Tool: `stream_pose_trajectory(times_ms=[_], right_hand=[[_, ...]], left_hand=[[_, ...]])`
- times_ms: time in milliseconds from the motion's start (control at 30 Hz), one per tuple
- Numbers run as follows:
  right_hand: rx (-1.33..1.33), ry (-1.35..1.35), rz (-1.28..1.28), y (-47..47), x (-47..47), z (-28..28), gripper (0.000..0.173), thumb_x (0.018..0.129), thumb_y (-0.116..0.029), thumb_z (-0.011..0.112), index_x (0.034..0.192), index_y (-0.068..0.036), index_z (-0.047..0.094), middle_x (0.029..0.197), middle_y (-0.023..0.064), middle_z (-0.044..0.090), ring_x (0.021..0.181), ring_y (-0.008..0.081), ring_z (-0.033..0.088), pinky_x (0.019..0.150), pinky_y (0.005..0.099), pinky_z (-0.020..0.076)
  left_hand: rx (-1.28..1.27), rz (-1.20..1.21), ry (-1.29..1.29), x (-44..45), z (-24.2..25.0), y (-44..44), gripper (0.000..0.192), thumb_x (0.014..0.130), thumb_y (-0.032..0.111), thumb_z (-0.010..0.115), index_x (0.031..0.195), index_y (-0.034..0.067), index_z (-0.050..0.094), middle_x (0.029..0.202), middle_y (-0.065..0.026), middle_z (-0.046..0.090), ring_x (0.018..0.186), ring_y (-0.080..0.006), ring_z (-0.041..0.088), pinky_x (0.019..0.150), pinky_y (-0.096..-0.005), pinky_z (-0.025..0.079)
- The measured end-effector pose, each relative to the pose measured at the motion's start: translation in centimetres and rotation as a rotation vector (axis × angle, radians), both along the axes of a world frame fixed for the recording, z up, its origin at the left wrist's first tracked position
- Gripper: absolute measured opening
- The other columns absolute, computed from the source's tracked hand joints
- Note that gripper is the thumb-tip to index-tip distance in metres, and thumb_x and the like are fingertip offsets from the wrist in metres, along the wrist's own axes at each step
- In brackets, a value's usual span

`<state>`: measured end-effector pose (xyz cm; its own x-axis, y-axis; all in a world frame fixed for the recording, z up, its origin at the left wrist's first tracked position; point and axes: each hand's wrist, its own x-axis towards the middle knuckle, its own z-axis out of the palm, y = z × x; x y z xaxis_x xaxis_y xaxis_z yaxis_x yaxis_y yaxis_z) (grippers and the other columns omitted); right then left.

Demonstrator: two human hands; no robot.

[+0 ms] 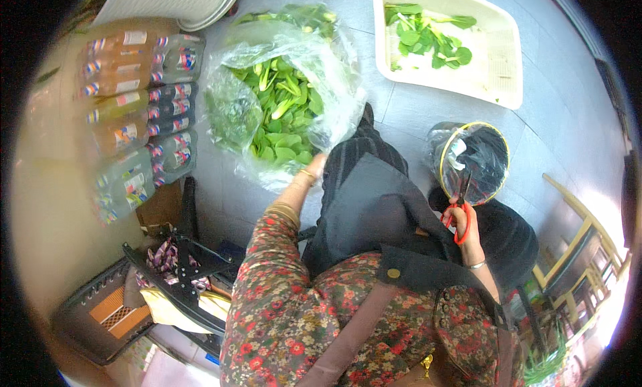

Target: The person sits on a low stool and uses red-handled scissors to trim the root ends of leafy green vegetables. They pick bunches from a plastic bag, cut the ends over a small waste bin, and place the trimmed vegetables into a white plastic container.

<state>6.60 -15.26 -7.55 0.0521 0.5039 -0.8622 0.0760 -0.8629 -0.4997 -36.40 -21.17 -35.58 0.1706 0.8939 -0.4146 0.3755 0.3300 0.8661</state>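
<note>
My right hand [470, 239] grips a pair of scissors with red handles [467, 225]. Their dark blades point up over the near rim of a bin [448, 136] with a yellow edge and a clear plastic liner. A white scrap lies inside the bin. On the other side, my left hand [316, 167] is at the near right edge of a large clear plastic bag [337, 66], beside my knee. Its fingers are mostly hidden there. Leafy green vegetables [283, 116] with pale stems fill the bag's opening.
A cream plastic basket [494, 56] at the far right holds several cut greens [426, 33]. Packs of drink bottles [128, 136] stand along the left. Folding chairs [175, 266] are at the lower left. Wooden furniture [582, 236] stands right, and grey tiles [401, 106] cover the floor.
</note>
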Motion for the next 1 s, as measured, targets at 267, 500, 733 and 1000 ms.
stream_pose_trajectory(times_ms=[267, 500, 733, 1000], right_hand=[[-0.021, -0.102, 0.019, -0.2, -0.4, -1.3, 0.025, 0.077, -0.009, 0.048, 0.101, -0.002, 0.048, 0.065, 0.0058, 0.058, 0.053, 0.0146, 0.055, 0.046, 0.0216, 0.0345], [-0.015, -0.121, 0.049, 0.3, -1.2, -2.3, 0.023, 0.079, -0.010, 0.045, 0.100, -0.002, 0.050, 0.065, 0.0043, 0.059, 0.052, 0.0109, 0.053, 0.047, 0.0206, 0.0337], [0.015, -0.166, 0.086, -0.3, -1.4, -2.3, 0.023, 0.082, -0.012, 0.046, 0.102, -0.003, 0.049, 0.067, 0.0045, 0.058, 0.055, 0.0122, 0.054, 0.049, 0.0217, 0.0362], [0.007, -0.170, 0.097, 0.1, -1.8, -2.5, 0.022, 0.083, -0.012, 0.047, 0.103, -0.002, 0.049, 0.068, 0.0042, 0.058, 0.056, 0.0128, 0.055, 0.049, 0.0221, 0.0371]], left_hand=[[-0.417, 1.037, -0.139, -8.2, 6.0, 5.6, 0.040, 0.083, 0.036, 0.049, 0.097, 0.000, 0.060, 0.080, -0.0109, 0.063, 0.060, -0.0173, 0.058, 0.054, -0.0294, 0.048], [-0.337, 0.290, 0.964, -17.8, 1.9, -2.9, 0.056, 0.071, 0.020, 0.067, 0.120, 0.001, 0.047, 0.118, -0.0166, 0.052, 0.107, -0.0322, 0.051, 0.087, -0.0410, 0.044], [-0.567, 0.064, 1.086, -10.0, 6.7, 2.9, 0.112, 0.064, 0.028, 0.078, 0.144, 0.011, 0.002, 0.148, -0.0105, 0.019, 0.134, -0.0269, 0.025, 0.100, -0.0489, 0.034], [-0.448, 0.004, 1.064, -8.7, 4.9, 2.5, 0.041, 0.077, 0.010, 0.057, 0.117, 0.015, 0.050, 0.130, -0.0077, 0.040, 0.121, -0.0339, 0.037, 0.092, -0.0514, 0.039]])
